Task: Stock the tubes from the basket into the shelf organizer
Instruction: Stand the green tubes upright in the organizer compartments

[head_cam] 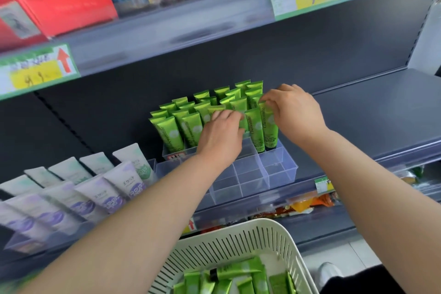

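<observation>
A clear plastic shelf organizer (250,174) with square cells stands on the middle shelf. Several green tubes (188,124) stand upright in its back cells; the front cells hold nothing. My right hand (296,110) pinches the top of a green tube (268,131) standing at the right end of the front filled row. My left hand (219,136) has its fingers curled round a tube (243,124) in the middle of the same row, mostly hidden by the hand. A pale slotted basket (238,243) below holds several more green tubes (241,279).
Several white and purple tubes (78,193) fill an organizer to the left on the same shelf. The shelf surface (372,112) to the right is bare. The upper shelf carries red boxes (59,9) and price tags. Snack packets (303,205) lie on the shelf below.
</observation>
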`<state>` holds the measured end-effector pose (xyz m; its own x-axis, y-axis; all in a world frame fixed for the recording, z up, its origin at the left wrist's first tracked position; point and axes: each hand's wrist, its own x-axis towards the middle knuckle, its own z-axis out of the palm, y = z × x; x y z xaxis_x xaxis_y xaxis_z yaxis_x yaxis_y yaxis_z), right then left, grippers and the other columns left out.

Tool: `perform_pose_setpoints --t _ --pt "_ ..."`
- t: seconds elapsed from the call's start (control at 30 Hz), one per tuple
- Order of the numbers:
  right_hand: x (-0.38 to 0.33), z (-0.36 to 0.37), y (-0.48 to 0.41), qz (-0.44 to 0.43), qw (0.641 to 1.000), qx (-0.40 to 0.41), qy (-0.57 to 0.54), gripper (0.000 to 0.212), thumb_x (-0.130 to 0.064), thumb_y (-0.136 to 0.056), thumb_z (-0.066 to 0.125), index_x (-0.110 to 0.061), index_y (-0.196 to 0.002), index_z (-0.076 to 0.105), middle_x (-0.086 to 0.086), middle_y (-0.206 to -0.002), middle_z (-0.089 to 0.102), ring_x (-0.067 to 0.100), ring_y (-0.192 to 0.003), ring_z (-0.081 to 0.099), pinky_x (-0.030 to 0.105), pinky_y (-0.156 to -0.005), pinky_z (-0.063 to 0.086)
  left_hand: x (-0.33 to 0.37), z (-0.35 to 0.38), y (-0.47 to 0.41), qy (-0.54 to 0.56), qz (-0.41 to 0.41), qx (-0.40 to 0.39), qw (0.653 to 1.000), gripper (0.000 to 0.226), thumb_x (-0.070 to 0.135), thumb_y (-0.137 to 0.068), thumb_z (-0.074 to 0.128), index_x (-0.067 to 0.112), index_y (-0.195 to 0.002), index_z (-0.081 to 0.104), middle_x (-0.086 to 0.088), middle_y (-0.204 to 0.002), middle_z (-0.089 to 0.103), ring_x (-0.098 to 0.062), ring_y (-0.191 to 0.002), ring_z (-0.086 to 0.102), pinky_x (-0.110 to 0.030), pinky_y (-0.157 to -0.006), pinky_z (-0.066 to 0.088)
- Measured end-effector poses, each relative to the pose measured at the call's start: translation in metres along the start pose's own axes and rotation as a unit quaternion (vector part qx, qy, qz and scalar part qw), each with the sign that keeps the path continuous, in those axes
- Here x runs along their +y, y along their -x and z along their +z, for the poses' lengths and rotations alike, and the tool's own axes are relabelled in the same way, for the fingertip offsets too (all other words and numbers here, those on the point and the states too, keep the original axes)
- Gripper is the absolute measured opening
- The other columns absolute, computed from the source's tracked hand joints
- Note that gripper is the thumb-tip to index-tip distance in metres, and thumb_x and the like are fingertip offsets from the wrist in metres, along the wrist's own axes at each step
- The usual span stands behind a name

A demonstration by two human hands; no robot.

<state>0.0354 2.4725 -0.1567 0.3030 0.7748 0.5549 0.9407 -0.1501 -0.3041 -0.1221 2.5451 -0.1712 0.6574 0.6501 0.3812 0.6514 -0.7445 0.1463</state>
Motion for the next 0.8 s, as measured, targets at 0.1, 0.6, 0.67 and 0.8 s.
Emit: perform_pose_setpoints --t 0.1,0.6,0.67,0.8 --pt "0.001 0.011 0.0 0.001 0.999 -0.034 0.018 0.029 -0.011 -0.091 0.052 -0.025 -0.111 0.066 0.004 -0.102 0.062 0.029 -0.097 0.053 0.034 -0.068 0.037 -0.004 -0.002 0.01 -0.055 0.047 -0.01 0.997 0.03 0.022 -0.096 0.054 0.016 -0.125 0.058 0.002 -0.128 0.054 -0.019 -0.121 0.04 -0.04 -0.096 0.038" --pt "-0.021 0.009 0.029 -0.032 0.999 0.013 0.04 0.027 -0.011 -0.093 0.052 -0.018 -0.117 0.064 0.008 -0.107 0.063 0.034 -0.101 0.051 0.041 -0.075 0.038 -0.014 -0.023 0.053 -0.04 0.081 -0.001 0.996 0.028 0.017 -0.097 0.052 0.015 -0.123 0.059 0.0 -0.13 0.053 -0.02 -0.122 0.039 -0.038 -0.1 0.037" --pt "-0.029 0.006 0.043 -0.046 0.998 0.034 0.037 0.029 -0.007 -0.09 0.054 -0.017 -0.114 0.065 0.008 -0.104 0.063 0.035 -0.098 0.052 0.041 -0.072 0.038 -0.015 -0.025 0.063 -0.031 0.081 -0.002 0.996 0.027 0.016 -0.097 0.053 0.014 -0.123 0.06 0.0 -0.13 0.053 -0.02 -0.122 0.039 -0.038 -0.099 0.038" --pt "-0.049 0.012 0.083 -0.067 0.997 0.041 0.023 0.025 -0.006 -0.088 0.055 -0.015 -0.108 0.067 0.009 -0.097 0.064 0.035 -0.092 0.054 0.039 -0.068 0.037 -0.022 -0.022 0.095 -0.027 0.077 -0.01 0.997 0.026 0.015 -0.096 0.054 0.014 -0.121 0.062 0.0 -0.131 0.053 -0.021 -0.122 0.039 -0.038 -0.094 0.037"
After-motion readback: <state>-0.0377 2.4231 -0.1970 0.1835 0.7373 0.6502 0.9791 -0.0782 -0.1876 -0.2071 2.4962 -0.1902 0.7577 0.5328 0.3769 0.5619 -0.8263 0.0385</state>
